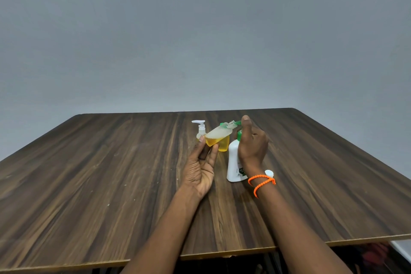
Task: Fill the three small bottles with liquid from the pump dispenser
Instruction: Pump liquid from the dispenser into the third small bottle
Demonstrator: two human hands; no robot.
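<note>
We see a wooden table (93, 176) spread wide under a plain grey wall (200, 29). Near its middle stands a white pump dispenser (235, 162) with a green pump head. Our right hand (252, 140) is raised just beside and partly in front of that head, thumb pointing up near the green spout; we cannot tell whether its fingers press on the pump or merely hover there. An orange beaded band (261, 182) wraps that wrist. Our left hand (203, 167) pinches a small clear bottle (219, 135) between thumb and fingertips, tilted with its open neck towards the green spout, yellow liquid pooled in its lower end. Just behind it stand a yellow bottle (224, 145) and a little pump bottle (200, 130) with a white top. A small white cap (269, 172) lies beside the dispenser.
</note>
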